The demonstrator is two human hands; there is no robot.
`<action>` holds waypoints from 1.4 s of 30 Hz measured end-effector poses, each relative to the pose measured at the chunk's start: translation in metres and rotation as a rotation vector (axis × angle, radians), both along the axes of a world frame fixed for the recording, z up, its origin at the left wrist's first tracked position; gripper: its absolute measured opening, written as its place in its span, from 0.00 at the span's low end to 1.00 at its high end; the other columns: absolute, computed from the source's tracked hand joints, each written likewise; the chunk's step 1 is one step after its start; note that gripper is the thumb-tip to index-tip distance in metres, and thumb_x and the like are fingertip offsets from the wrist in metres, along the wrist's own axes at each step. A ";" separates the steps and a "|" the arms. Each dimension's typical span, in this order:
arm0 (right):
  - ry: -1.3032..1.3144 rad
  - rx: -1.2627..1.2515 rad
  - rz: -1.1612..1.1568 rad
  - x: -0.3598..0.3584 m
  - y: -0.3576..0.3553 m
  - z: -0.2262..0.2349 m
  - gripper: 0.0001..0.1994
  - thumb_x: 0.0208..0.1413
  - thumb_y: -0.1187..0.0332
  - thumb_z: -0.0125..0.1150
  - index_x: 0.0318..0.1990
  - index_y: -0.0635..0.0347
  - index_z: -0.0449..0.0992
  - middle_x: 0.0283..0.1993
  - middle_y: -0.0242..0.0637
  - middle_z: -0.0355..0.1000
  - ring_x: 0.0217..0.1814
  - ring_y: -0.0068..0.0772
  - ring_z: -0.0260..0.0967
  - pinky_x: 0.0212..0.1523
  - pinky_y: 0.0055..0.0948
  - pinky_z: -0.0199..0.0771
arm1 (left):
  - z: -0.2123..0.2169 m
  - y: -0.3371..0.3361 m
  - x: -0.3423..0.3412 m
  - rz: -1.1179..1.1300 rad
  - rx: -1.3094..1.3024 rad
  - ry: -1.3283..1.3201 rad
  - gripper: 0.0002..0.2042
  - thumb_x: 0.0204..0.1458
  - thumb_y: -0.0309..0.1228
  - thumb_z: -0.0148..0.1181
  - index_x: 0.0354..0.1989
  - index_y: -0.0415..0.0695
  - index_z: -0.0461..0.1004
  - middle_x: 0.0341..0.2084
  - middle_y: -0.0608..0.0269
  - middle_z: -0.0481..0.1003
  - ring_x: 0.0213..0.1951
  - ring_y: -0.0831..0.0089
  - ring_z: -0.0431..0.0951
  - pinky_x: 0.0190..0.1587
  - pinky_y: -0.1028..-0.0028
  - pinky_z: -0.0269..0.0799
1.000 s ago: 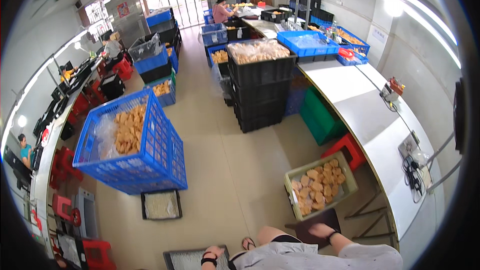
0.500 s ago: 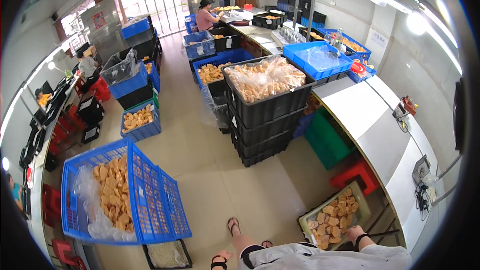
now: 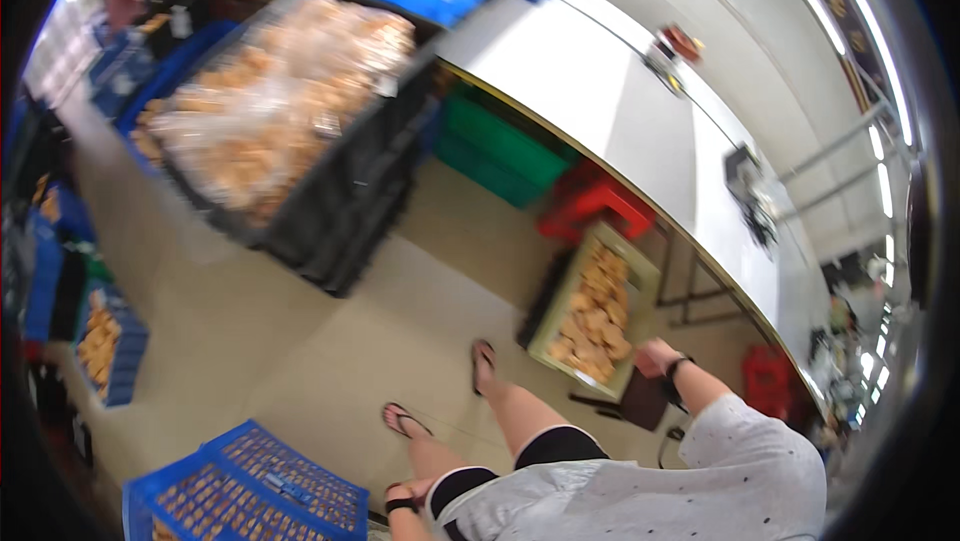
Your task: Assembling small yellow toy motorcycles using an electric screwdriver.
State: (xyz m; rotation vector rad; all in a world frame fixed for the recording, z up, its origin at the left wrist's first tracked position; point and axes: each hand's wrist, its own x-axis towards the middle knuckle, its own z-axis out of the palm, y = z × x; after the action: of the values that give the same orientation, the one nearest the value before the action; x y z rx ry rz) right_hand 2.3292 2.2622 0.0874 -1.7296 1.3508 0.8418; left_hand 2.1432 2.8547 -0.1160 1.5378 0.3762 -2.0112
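Note:
My right hand [image 3: 657, 357], with a dark band on its wrist, hangs beside a pale crate [image 3: 645, 286]. Its fingers look loosely curled, and nothing shows in them. Inside that crate lie several tan, chunky pieces [image 3: 593, 326]. My left hand [image 3: 410, 490] hangs low beside my thigh, also with a dark wristband. Its fingers are blurred and partly hidden. The nearest thing to it is a blue slatted basket [image 3: 285, 481] at the lower left, with tan pieces showing through its holes.
A black crate stack [image 3: 345, 211] stands at left, topped with bagged tan pieces [image 3: 290, 91]. A long white worktable [image 3: 560, 51] runs along the right. Under it are a green crate [image 3: 500, 146] and a red stool [image 3: 590, 203]. A small brown stool [image 3: 640, 401] stands near my right hand.
My view has swung to the right and down, blurring the picture. The blue basket has shifted toward the lower edge, and the table fills more of the view. Both my feet now show.

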 end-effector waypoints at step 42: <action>-1.215 0.282 -1.231 0.334 -0.343 -0.335 0.25 0.57 0.52 0.44 0.55 0.62 0.58 0.57 0.45 0.59 0.58 0.45 0.57 0.57 0.43 0.60 | 0.138 -0.092 0.093 -0.050 0.574 -0.085 0.27 0.53 0.49 0.46 0.56 0.44 0.61 0.52 0.49 0.65 0.53 0.55 0.64 0.53 0.63 0.60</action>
State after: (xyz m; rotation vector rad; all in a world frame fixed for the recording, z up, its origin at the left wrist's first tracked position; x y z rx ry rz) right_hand 2.6633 1.9193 -0.2475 -0.5953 0.9899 -0.6295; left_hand 2.2366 2.7627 0.0215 1.9742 0.9504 -1.9640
